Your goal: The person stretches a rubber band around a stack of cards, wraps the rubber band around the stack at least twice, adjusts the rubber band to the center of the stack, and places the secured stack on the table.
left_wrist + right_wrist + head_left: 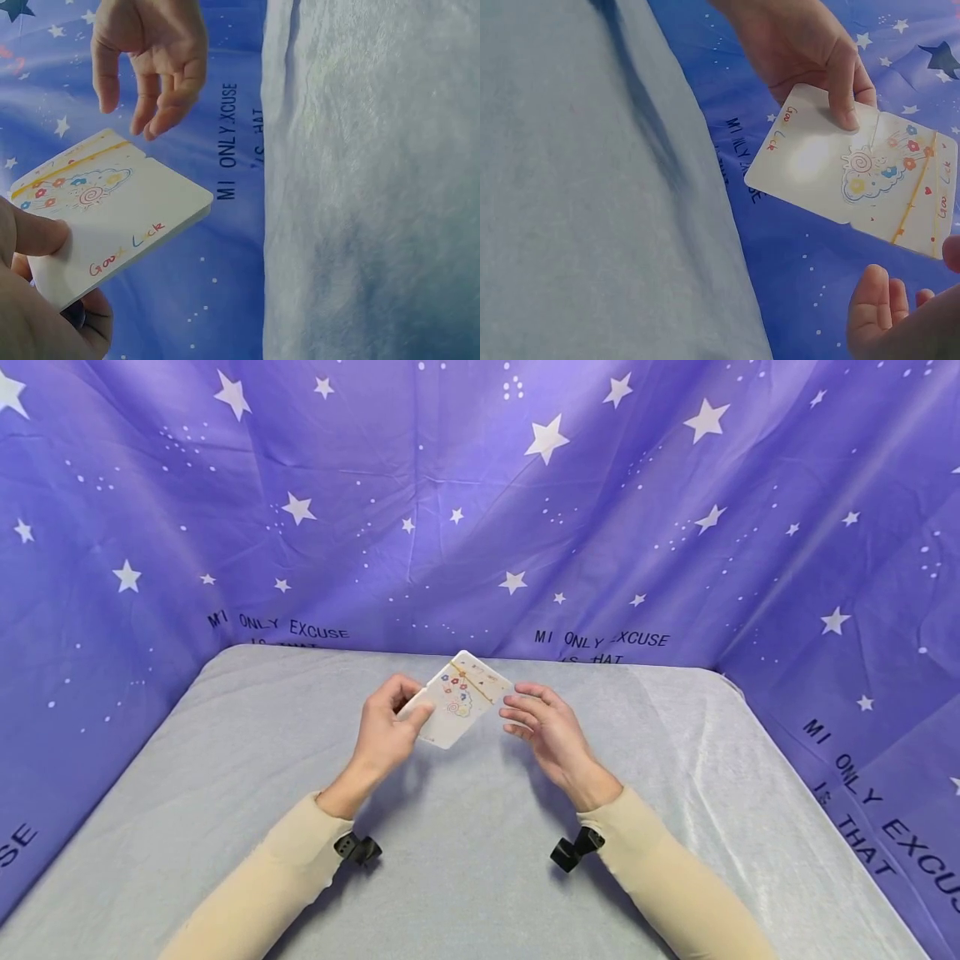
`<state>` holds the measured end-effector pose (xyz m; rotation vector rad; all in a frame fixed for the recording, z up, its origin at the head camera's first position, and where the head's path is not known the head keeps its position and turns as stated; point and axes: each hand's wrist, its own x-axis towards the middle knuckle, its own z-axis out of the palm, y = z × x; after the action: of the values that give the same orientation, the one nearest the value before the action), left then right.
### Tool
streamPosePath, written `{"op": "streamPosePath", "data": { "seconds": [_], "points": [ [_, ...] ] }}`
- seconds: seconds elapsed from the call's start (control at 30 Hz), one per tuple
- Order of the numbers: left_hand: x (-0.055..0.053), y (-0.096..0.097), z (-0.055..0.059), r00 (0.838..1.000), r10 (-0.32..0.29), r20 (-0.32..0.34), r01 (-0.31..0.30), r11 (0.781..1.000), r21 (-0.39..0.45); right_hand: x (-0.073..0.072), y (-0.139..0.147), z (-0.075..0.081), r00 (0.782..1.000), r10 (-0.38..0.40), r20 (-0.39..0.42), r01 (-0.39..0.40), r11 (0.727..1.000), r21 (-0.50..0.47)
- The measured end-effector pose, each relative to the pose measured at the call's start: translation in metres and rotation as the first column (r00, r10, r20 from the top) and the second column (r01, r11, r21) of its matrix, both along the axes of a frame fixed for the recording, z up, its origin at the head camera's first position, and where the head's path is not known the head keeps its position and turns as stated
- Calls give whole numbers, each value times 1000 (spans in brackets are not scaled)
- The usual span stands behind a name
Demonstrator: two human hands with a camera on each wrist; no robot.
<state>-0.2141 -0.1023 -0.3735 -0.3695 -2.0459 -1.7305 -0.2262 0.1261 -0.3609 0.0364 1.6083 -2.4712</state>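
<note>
A small white notebook (pixel 444 720) with rounded corners is held tilted above the table by my left hand (pixel 384 731). The left thumb lies on its cover and the fingers go behind. Coloured flowers, a cloud drawing and "Good Luck" lettering decorate the cover (pixel 142 199). A thin yellow elastic band (pixel 913 196) crosses it near one end. My right hand (pixel 553 735) hovers just beyond the notebook's right corner, its fingers loosely bent and apart. In the left wrist view a gap separates the right hand (pixel 154 60) from the notebook.
A pale grey-blue cloth (pixel 465 860) covers the table. Purple curtains (pixel 480 485) with white stars and black lettering hang behind and on both sides. Small black devices sit at the left wrist (pixel 358 849) and right wrist (pixel 576 849).
</note>
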Motion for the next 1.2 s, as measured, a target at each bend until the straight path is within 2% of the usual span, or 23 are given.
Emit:
{"op": "streamPosePath", "data": {
  "seconds": [0.3, 0.5, 0.57, 0.6, 0.83, 1.03, 1.2],
  "points": [
    [3, 1, 0, 990, -26, 135, 14, 996, 89, 0, -6, -3, 995, -42, -87, 43, 999, 4],
    [21, 9, 20, 985, -34, 171, 23, 997, 71, -1, -7, -5, 992, -42, -122, 42, 999, -3],
    [24, 11, 21, 982, -36, 188, 23, 997, 69, -1, -8, -5, 992, -44, -120, 42, 999, -15],
    [24, 12, 21, 980, -40, 196, 26, 997, 72, -1, -8, -6, 992, -45, -115, 43, 999, -17],
    [6, 11, -15, 977, -53, 205, 31, 994, 107, -1, -9, -5, 993, -69, -98, 69, 998, -4],
    [7, 11, -17, 964, -46, 263, 46, 999, 7, -1, -7, -6, 984, -71, -165, 84, 994, 74],
    [7, 12, -16, 951, -26, 307, 52, 996, -76, -1, -6, -8, 961, -64, -270, 119, 974, 193]
  ]
}}
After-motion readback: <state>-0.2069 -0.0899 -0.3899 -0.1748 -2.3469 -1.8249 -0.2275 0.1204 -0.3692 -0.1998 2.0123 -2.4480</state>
